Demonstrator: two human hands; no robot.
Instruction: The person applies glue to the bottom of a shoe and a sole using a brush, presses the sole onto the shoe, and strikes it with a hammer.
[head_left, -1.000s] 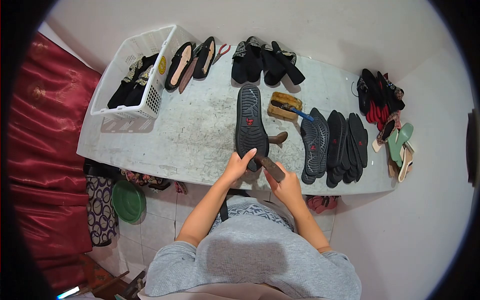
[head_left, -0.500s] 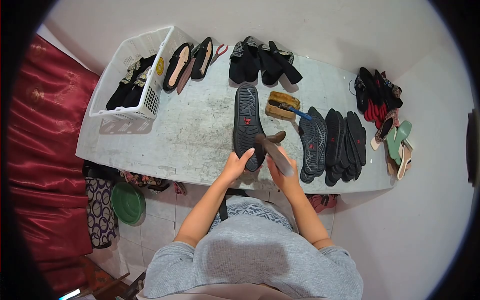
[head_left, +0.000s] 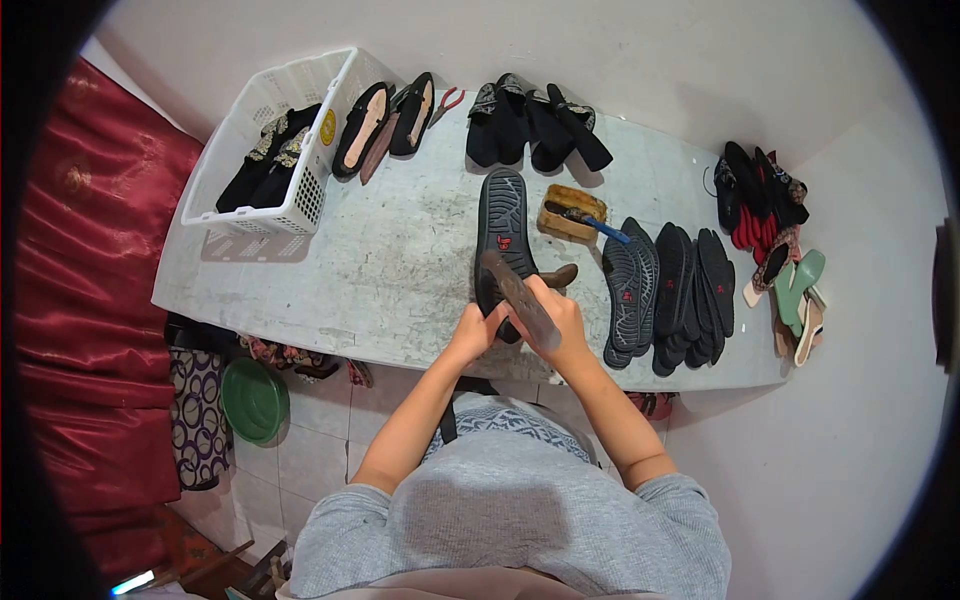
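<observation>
A black shoe sole (head_left: 503,205) stands out from the table's front middle, tread side up with a red mark; whether an upper is attached beneath is hidden. My left hand (head_left: 474,333) is closed around its near end. My right hand (head_left: 560,322) grips a brown hammer (head_left: 520,295), held over the lower half of the sole. Parts of the hammer cover the sole's near end and some of my right fingers. Right of the sole lies a yellowish open box (head_left: 558,233) with a blue-handled brush (head_left: 606,229) resting in it.
Several black soles (head_left: 631,290) lie at the right. Black uppers (head_left: 497,130), insole-fitted shoes (head_left: 362,130) and red-handled pliers (head_left: 447,105) are along the back. A white basket (head_left: 262,222) with patterned shoes stands left. Green sandals (head_left: 795,290) sit by the right wall.
My right hand and the hammer have moved left and slightly up over the sole. My left hand still holds the sole's near end.
</observation>
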